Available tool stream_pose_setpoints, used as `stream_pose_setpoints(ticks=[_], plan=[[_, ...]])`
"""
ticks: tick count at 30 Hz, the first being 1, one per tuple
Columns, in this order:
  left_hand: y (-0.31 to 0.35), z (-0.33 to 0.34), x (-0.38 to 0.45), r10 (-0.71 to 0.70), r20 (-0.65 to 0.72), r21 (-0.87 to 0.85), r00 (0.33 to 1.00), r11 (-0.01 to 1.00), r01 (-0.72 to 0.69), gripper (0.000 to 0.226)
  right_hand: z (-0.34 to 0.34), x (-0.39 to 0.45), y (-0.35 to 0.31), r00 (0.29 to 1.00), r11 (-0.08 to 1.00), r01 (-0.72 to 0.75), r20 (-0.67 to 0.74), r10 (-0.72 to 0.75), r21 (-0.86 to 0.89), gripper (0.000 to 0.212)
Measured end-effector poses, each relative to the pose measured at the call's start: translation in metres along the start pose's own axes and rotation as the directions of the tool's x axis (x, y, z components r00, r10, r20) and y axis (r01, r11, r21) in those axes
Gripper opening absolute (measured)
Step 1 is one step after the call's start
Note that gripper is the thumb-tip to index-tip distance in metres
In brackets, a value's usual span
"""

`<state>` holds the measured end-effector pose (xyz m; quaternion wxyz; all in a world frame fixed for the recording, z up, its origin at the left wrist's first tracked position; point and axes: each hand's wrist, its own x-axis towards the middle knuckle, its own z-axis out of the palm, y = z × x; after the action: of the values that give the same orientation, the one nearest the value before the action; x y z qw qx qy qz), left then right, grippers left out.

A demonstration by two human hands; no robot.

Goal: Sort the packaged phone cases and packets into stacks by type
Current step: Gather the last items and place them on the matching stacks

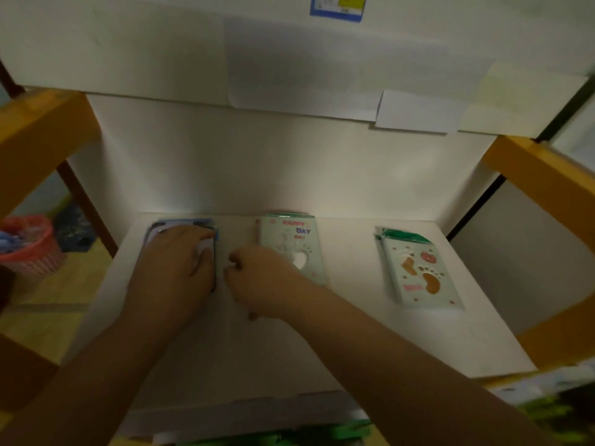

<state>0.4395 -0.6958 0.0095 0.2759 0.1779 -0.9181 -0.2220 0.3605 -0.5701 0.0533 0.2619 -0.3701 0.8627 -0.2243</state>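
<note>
White table (338,333): left hand (175,268) flat on blue packet (180,224); right hand (257,278) curled, empty.

white shelf board (338,333) is looking smooth and matt | pale green packets (421,272) are showing glossy plastic film | blue-edged pack (180,224) is glinting like plastic | red basket (35,249) is looking like woven plastic | orange frame (42,130) is looking smooth, painted
</note>
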Motion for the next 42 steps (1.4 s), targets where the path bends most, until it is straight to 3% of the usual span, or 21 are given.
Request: stream_pose_setpoints(ticks=[4, 9, 11, 14, 17, 22, 26, 29, 36, 42], plan=[[0.03, 0.026, 0.004, -0.037, 0.032, -0.064, 0.999, 0.997, 0.039, 0.031, -0.015, -0.028, 0.04, 0.971, 0.998, -0.051, -0.236, 0.045, -0.02, 0.037], [0.041, 0.064, 0.015, -0.227, 0.327, 0.133, 0.917, 0.972, 0.193, 0.081, -0.026, -0.065, 0.085, 0.903, 0.987, -0.115, -0.402, 0.151, 0.113, 0.034], [0.039, 0.072, 0.021, -0.26, 0.377, 0.085, 0.889, 0.965, 0.246, 0.086, -0.028, -0.072, 0.097, 0.889, 0.984, -0.13, -0.424, 0.171, 0.125, 0.034], [0.042, 0.072, 0.026, -0.26, 0.403, -0.033, 0.878, 0.954, 0.298, 0.087, -0.031, -0.081, 0.108, 0.88, 0.981, -0.145, -0.437, 0.186, 0.126, 0.034], [0.045, 0.067, 0.026, -0.269, 0.392, -0.167, 0.88, 0.92, 0.356, 0.073, -0.035, -0.087, 0.118, 0.866, 0.981, -0.144, -0.462, 0.189, 0.132, 0.033], [0.06, 0.064, 0.021, -0.32, 0.26, -0.278, 0.911, 0.878, 0.389, 0.056, -0.045, -0.097, 0.142, 0.857, 0.984, -0.14, -0.486, 0.174, 0.106, 0.029], [0.087, 0.066, 0.013, -0.428, 0.258, -0.516, 0.867, 0.697, 0.497, 0.045, -0.06, -0.109, 0.161, 0.846, 0.986, -0.153, -0.506, 0.168, 0.07, 0.032], [0.116, 0.076, 0.011, -0.441, 0.291, -0.579, 0.849, 0.625, 0.523, 0.046, -0.075, -0.121, 0.178, 0.825, 0.987, -0.153, -0.556, 0.102, -0.045, 0.035], [0.198, 0.118, -0.006, -0.302, 0.257, -0.514, 0.918, 0.762, 0.394, 0.047, -0.106, -0.158, 0.217, 0.822, 0.963, -0.193, -0.567, 0.053, -0.19, 0.044], [0.246, 0.166, -0.011, -0.307, 0.348, -0.406, 0.886, 0.802, 0.438, 0.048, -0.117, -0.186, 0.238, 0.827, 0.94, -0.242, -0.558, 0.07, -0.24, 0.045]])
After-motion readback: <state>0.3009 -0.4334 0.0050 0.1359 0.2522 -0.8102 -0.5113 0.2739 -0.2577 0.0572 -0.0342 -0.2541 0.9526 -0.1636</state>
